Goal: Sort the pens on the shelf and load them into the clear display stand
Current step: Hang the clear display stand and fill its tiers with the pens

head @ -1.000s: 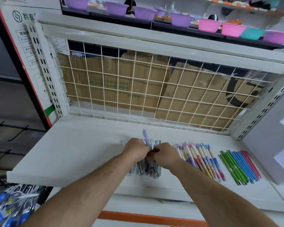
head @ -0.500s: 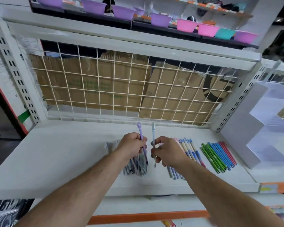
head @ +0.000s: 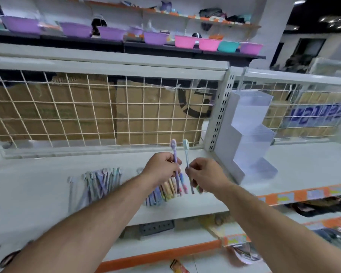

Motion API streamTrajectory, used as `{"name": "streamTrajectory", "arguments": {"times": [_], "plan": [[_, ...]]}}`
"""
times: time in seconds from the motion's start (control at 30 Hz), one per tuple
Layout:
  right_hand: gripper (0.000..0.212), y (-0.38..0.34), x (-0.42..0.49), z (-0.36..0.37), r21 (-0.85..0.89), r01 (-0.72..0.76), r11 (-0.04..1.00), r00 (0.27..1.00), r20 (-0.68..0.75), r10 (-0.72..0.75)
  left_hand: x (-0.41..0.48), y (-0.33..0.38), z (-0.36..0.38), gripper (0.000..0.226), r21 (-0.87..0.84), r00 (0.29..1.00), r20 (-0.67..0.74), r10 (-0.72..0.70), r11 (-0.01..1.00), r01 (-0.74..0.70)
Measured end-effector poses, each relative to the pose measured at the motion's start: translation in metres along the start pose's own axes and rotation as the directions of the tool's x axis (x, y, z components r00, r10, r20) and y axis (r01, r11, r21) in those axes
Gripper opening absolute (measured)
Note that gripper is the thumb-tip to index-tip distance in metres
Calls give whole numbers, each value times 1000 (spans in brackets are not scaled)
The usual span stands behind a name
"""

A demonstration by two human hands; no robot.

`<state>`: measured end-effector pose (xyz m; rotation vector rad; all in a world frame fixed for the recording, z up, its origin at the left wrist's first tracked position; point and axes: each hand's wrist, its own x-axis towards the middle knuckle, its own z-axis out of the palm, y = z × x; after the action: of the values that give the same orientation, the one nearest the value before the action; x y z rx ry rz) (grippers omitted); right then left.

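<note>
A purple pen (head: 174, 152) is gripped upright in the L hand (head: 161, 168), fingers curled round the barrel, cap end up. A pale blue pen (head: 186, 152) is pinched btwn thumb and fingertips of the R hand (head: 205, 174), also cap up, just beside the purple one and apart from it. Both are held above the shelf (head: 37, 184), towards its right end.

Grey-pastel pens (head: 98, 182) are bunched mid-shelf near the front edge. Mixed-colour pens (head: 165, 191) are laid by the front edge under the L hand, partly hidden.

The clear display stand (head: 252, 134) is set at the left end of the adjoining shelf (head: 307, 164), against the upright (head: 220, 115). Thru its three stepped compartments only pale backing is seen.

Purple, pink and teal tubs (head: 187, 41) are lined along the top shelf (head: 156, 47); contents can't be told.
</note>
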<state>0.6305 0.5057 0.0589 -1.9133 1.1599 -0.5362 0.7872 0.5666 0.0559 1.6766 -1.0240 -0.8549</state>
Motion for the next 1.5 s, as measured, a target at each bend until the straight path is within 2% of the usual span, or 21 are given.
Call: {"name": "streamTrajectory", "arguments": {"times": [0.27, 0.5, 0.63, 0.83, 1.1, 1.17, 1.3, 1.5], "plan": [[11, 37, -10, -117, 12, 104, 995, 994, -28, -104, -5, 74, 104, 8, 81, 996, -52, 76, 994, -72], [8, 42, 14, -192, 75, 144, 987, 986, -96, -137, 18, 129, 140, 9, 142, 987, -61, 151, 980, -141], [9, 44, 40, -219, 68, 166, 984, 977, -143, -155, 49, 151, 151, 7, 109, 979, -41, 200, 975, -195], [2, 48, 84, -248, 43, 155, 987, 969, -201, -143, 102, 169, 170, 13, 166, 951, -21, 308, 939, -300], [3, 43, 133, -267, 111, 168, 980, 964, -225, -140, 155, 186, 177, 24, 245, 924, -50, 379, 902, -356], [4, 37, 144, -280, 114, 199, 973, 955, -245, -167, 165, 200, 177, 22, 236, 910, -87, 407, 895, -378], [8, 23, 172, -312, 56, 283, 958, 920, -298, -254, 182, 233, 176, 6, 217, 864, -176, 471, 875, -433], [7, 6, 211, -352, 23, 382, 924, 880, -314, -356, 213, 287, 179, 10, 326, 737, -365, 568, 820, -470]]}}
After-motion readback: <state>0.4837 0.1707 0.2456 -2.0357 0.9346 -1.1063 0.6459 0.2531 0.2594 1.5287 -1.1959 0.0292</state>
